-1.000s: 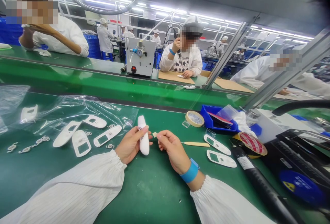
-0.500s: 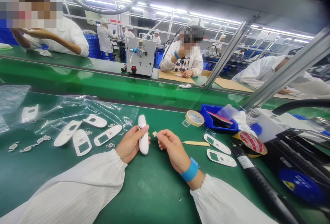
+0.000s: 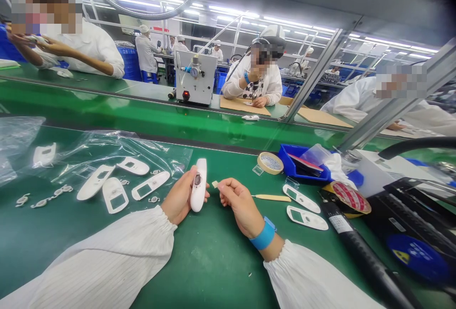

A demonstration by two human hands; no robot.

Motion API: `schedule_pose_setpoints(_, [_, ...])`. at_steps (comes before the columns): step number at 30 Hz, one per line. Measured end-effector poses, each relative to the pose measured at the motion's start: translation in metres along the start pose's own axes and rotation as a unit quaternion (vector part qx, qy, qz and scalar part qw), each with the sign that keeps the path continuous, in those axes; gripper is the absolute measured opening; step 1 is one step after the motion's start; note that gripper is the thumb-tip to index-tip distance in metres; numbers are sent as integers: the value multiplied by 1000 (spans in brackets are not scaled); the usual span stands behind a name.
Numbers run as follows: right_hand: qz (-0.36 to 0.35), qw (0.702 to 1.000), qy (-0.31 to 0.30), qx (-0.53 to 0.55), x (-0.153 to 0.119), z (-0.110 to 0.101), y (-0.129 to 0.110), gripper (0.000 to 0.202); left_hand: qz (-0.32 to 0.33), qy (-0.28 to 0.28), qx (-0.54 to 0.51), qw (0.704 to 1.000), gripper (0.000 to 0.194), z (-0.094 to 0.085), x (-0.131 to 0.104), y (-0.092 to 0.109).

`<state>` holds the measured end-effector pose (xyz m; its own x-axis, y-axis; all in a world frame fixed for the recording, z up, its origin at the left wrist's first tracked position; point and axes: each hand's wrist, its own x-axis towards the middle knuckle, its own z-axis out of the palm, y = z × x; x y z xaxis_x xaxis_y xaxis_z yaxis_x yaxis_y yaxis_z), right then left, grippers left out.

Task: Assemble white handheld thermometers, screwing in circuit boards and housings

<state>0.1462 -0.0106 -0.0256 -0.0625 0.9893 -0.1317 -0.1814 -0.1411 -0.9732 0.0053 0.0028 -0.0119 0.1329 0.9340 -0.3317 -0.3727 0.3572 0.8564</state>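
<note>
My left hand [image 3: 181, 196] is closed around a white plastic handheld device [image 3: 200, 190], held nearly upright above the green mat. A dark round opening shows on its side. To its right, my right hand [image 3: 238, 200] pinches a small pale square piece [image 3: 214, 184] between thumb and fingertips, a short gap away from the device. What the piece is, I cannot make out. A blue wrist strap [image 3: 263, 234] is on my right wrist. Left of my hands lie several white shell halves with rectangular windows, among them a white shell [image 3: 116, 196], and small curled white parts [image 3: 64, 190].
A tool with a yellow handle [image 3: 272, 198] lies right of my right hand, beside two white shells [image 3: 307, 218]. Farther right are a tape roll [image 3: 270, 163], a blue bin [image 3: 302, 162] and a black hose [image 3: 356, 247]. Plastic bags [image 3: 89, 152] spread at left. Co-workers sit beyond the green belt [image 3: 142, 117].
My left hand has turned the white device, so its dark round opening now shows more fully. The right hand keeps its pinch on the pale piece, almost unmoved.
</note>
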Motion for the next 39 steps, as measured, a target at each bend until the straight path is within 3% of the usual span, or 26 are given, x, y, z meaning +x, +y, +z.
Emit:
schedule_pose_setpoints(10, [1,1000,-3,-5,0,0,0,27,-25,-1,-21,999,31,0,0,2])
schedule_pose_setpoints(39, [6,1000,-9,-3,-1,-1,-3,28,-15,-32,-29,999,22,-3,-1,3])
